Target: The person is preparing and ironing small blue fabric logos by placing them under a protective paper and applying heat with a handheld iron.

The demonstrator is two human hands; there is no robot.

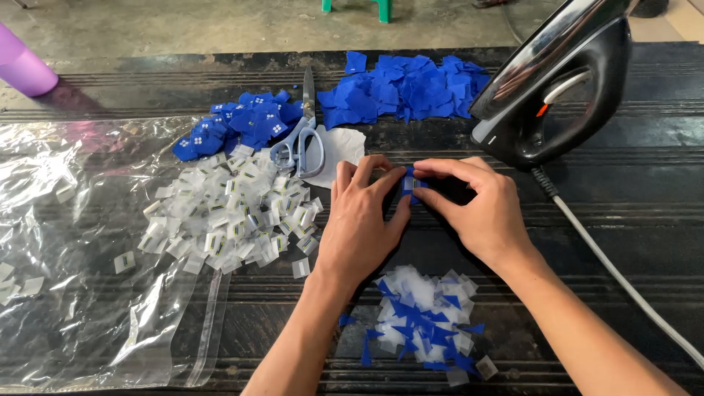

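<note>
Centre of the frame: left hand (361, 224) and right hand (480, 209) meeting fingertip to fingertip over a small blue fabric square (412, 185) with a white label on it, pressed flat against the dark ribbed table (631, 242). Left fingers curled in, thumb and forefinger pinching the square's left edge; right fingers likewise bent, pinching its right edge from above. Both hands closed down on that one small piece, nothing else held. Just left of the left hand, a spread heap of small white labels (231, 213), spilling partly onto a sheet of clear plastic bag (81, 293) filling the left side. Above the heap, grey-handled scissors (301, 139) lying blades toward the top edge, handles resting on a scrap of white paper (341, 147). Upper middle-left, a pile of blue squares already bearing white labels (242, 125); upper middle-right, a larger pile of plain blue fabric pieces (407, 88). Upper right, a black electric iron (561, 81) standing on end, its pale cord (616, 271) trailing to the lower right. Lower centre, between the forearms, a litter of white and blue offcuts (425, 323). Upper left corner, part of a purple cup (22, 66).
</note>
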